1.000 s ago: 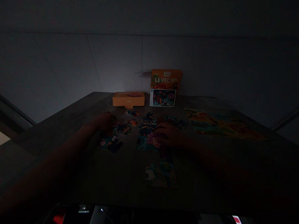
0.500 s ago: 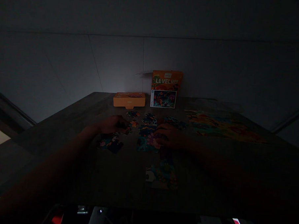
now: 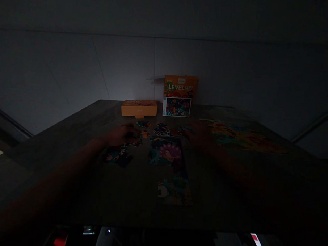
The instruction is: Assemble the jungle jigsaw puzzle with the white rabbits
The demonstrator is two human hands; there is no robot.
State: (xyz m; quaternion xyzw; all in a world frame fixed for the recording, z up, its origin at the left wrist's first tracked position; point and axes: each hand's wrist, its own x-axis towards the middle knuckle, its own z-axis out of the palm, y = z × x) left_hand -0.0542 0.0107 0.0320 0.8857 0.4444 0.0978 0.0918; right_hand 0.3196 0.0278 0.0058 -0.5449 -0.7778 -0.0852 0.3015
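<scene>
My left hand (image 3: 122,134) is curled down among loose jigsaw pieces (image 3: 144,134), its fingers bent inward; whatever it holds is hidden. My right hand (image 3: 200,134), dark and smeared, is by another group of pieces (image 3: 184,130) at the far right of the joined section. Between both hands lies the joined puzzle section (image 3: 166,152), with a pink peacock. A strip runs from it down its right side to a lower joined part (image 3: 176,191) bearing a white figure. More loose pieces (image 3: 117,155) lie just below my left hand.
An orange puzzle box (image 3: 181,87) stands upright at the back, a picture card (image 3: 176,107) against it. Left of it lies a flat orange box (image 3: 139,108). A yellowish puzzle (image 3: 242,136) covers part of the table's right. Behind rises a wall (image 3: 123,66); light is very dim.
My right hand has left the peacock section and moved right and away from me to the loose pieces, uncovering the peacock. My left hand stays about where it was. The view has shifted slightly.
</scene>
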